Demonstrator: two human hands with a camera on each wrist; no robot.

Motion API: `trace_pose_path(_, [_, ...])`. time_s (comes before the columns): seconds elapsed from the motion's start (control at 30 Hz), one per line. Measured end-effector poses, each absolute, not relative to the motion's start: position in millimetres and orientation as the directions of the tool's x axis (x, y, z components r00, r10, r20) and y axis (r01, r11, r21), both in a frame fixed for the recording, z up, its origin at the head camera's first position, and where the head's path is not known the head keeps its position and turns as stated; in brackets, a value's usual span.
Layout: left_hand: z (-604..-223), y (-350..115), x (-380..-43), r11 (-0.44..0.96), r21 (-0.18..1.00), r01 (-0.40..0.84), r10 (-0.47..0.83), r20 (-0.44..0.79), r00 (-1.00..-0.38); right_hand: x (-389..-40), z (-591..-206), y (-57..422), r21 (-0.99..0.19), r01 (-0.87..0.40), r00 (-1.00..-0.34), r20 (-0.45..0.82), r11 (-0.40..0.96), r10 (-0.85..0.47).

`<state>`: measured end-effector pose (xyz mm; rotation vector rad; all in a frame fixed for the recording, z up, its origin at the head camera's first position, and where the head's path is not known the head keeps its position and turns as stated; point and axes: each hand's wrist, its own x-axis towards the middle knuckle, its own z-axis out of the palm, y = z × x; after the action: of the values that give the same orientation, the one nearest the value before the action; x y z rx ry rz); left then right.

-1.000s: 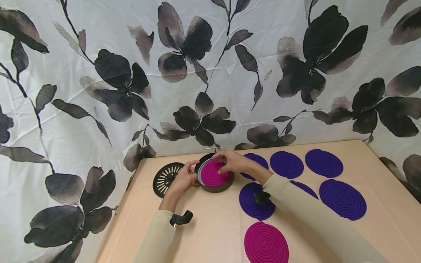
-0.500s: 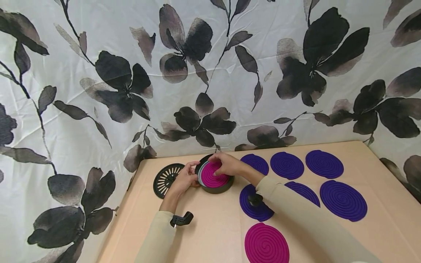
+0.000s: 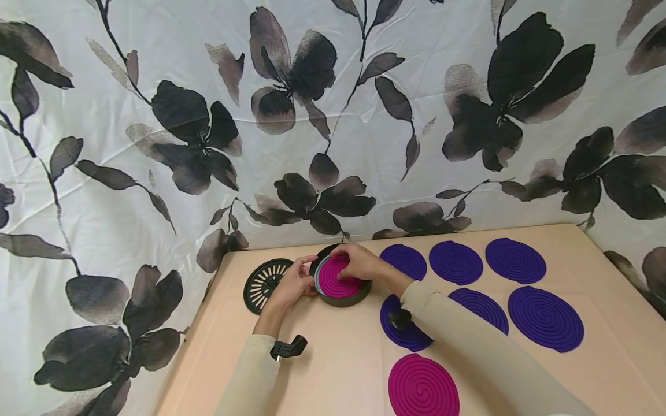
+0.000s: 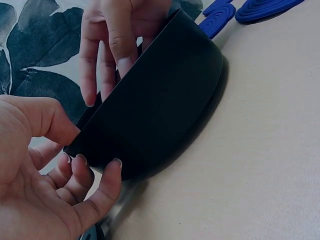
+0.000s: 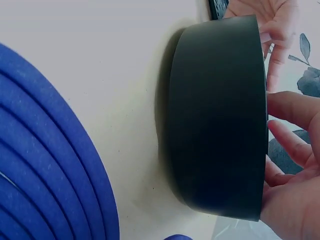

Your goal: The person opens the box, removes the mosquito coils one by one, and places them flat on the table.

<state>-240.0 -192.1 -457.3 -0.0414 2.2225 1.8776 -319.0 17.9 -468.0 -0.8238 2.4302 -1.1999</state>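
Note:
A round black coaster holder [image 3: 343, 300] stands at the back of the table in the head view. Inside its rim lies a magenta spiral coaster [image 3: 330, 281], with a pale grey-blue edge showing beneath it. My left hand [image 3: 292, 284] grips the holder's left side, thumb at the rim and fingers against the outer wall [image 4: 160, 105]. From the right, my right hand [image 3: 360, 263] reaches over the rim and holds the magenta coaster between thumb and fingers. Its fingertips are hidden behind the holder's wall [image 5: 217, 120] in the right wrist view.
A black slotted disc [image 3: 256, 287] lies left of the holder, partly behind my left hand. Several blue spiral coasters [image 3: 455, 263] are spread in rows on the right. A second magenta coaster [image 3: 424, 386] lies at the front. A floral cloth [image 3: 322, 133] hangs behind the table.
My right hand has shifted slightly left and down over the magenta coaster, its forearm moving a little too. My left hand keeps its place on the holder.

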Motion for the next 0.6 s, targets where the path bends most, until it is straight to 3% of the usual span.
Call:
trace_pose_path(0.3, [-458, -193, -239, 0.177, 0.972, -0.152, 0.132, -0.176, -0.975, -316, -462, 21, -0.785, -0.336, -0.814, -0.036, 0.52, -0.58])
trace_pose_path(0.6, [-480, -202, -250, 0.186, 0.97, -0.159, 0.128, -0.184, -0.974, -314, -458, 25, -0.776, -0.394, -0.814, 0.046, 0.492, -0.579])
